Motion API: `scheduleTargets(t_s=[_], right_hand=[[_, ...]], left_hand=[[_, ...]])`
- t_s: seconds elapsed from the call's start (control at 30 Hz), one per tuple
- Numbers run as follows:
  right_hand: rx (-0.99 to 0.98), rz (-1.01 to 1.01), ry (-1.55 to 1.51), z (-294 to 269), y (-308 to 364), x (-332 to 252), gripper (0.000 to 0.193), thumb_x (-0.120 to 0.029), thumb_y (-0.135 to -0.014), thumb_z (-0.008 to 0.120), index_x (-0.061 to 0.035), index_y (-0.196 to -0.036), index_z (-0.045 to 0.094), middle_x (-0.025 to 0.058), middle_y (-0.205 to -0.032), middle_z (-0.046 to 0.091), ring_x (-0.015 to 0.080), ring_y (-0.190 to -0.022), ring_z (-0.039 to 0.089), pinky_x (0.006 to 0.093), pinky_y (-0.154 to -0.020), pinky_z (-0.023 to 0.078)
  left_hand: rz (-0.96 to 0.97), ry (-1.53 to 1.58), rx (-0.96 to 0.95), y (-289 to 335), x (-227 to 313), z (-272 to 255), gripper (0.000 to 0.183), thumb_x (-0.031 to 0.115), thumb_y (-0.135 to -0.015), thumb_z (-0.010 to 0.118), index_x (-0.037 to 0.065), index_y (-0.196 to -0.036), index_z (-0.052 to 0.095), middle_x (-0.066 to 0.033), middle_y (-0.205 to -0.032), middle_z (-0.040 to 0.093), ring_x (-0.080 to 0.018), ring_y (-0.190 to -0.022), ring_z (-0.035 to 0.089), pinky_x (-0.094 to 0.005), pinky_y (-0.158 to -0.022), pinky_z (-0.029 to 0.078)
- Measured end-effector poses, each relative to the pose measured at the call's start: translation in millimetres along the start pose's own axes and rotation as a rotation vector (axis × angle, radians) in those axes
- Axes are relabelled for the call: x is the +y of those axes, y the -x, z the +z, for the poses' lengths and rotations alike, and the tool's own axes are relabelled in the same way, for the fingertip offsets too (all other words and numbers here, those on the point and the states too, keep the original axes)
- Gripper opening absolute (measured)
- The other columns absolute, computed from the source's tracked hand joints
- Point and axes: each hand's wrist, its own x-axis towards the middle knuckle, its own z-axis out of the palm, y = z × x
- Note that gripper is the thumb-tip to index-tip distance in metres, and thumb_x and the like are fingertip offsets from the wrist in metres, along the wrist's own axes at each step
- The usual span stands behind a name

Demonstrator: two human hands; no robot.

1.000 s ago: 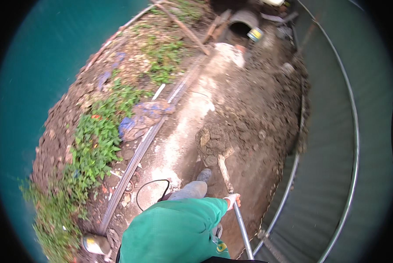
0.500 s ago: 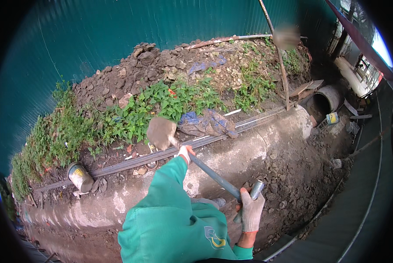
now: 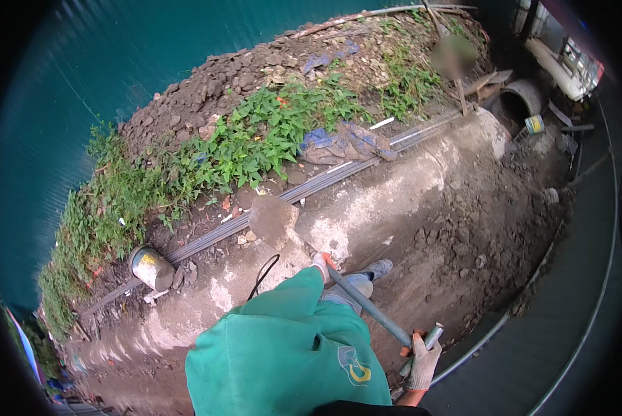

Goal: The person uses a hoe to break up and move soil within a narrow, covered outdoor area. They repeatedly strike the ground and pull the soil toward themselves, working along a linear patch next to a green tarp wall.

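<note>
I hold a shovel with both gloved hands, its grey shaft (image 3: 370, 305) running from the lower right up to the left. My left hand (image 3: 322, 266) is closed around the shaft not far below the blade. My right hand (image 3: 423, 362) grips the metal T-shaped handle at the other end. The dirty, earth-coloured blade (image 3: 270, 219) appears over the bundle of long thin bars (image 3: 331, 179) and the edge of a large concrete pipe (image 3: 387, 201). Whether it touches them, or carries soil, I cannot tell. My shoe (image 3: 378, 269) shows just right of my left hand.
A soil heap (image 3: 214, 90) with green plants (image 3: 255, 139) lies along a green corrugated fence (image 3: 151, 41). A dirty cloth (image 3: 349, 143) and a tipped bucket (image 3: 151, 268) lie by the bars. Loose earth (image 3: 463, 243) covers the right side. An open pipe end (image 3: 521, 100) is farther off.
The shovel blade has come back from over the plants toward the pipe and me. Both hands have shifted right and down in the picture, still gripping the shovel. The view has turned slightly.
</note>
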Motion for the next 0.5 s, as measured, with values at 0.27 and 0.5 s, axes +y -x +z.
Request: scheduleTargets(t_s=[0.27,0.5], right_hand=[[0.466,0.458,-0.782,5.7,222.4,227.4,0.038,-0.020,-0.094,0.070,0.0061,-0.122,0.062,0.0069,-0.074,0.062,0.0198,-0.049,0.064,0.0361,-0.046,0.056],[0.955,0.666,-1.038,81.6,263.4,348.0,0.031,-0.027,-0.096,0.066,-0.0003,-0.112,0.063,0.0097,-0.074,0.067,0.0169,-0.042,0.053,0.0340,-0.041,0.052]], left_hand=[[-0.233,-0.618,-0.114,71.7,-78.7,-37.6,0.014,0.024,-0.102,0.051,0.012,-0.104,0.059,-0.0031,-0.056,0.051,-0.0233,-0.047,0.052,-0.0422,-0.050,0.052],[-0.439,-1.074,-0.081,18.5,-278.5,-53.4,0.019,0.017,-0.095,0.068,0.012,-0.079,0.057,-0.0016,-0.059,0.051,-0.0207,-0.046,0.051,-0.0388,-0.047,0.053]])
